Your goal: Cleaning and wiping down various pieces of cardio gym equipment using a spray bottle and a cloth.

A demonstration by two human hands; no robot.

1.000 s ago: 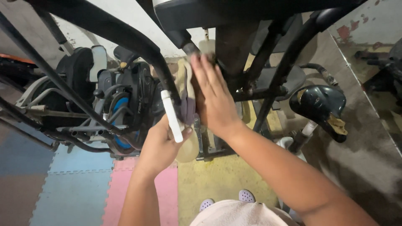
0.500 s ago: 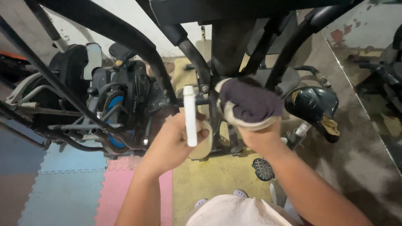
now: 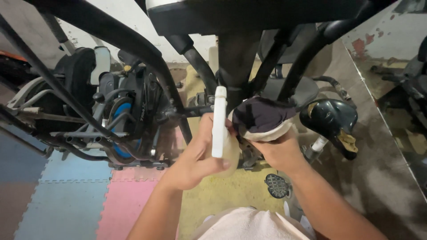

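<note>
Holding a white spray bottle (image 3: 219, 126) upright, the left hand (image 3: 195, 158) has its grip clamped around the body. The right hand (image 3: 278, 149) grips a bunched dark cloth (image 3: 262, 118) just beside it, below the black machine frame (image 3: 233, 58). The bottle looks light, rigid, perhaps slick; the cloth soft, best gathered by its folds.

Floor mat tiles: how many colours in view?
3. Blue tile at lower left, pink tile beside it under the left forearm, yellow tile below the hands. More may be hidden under the machines.
</note>
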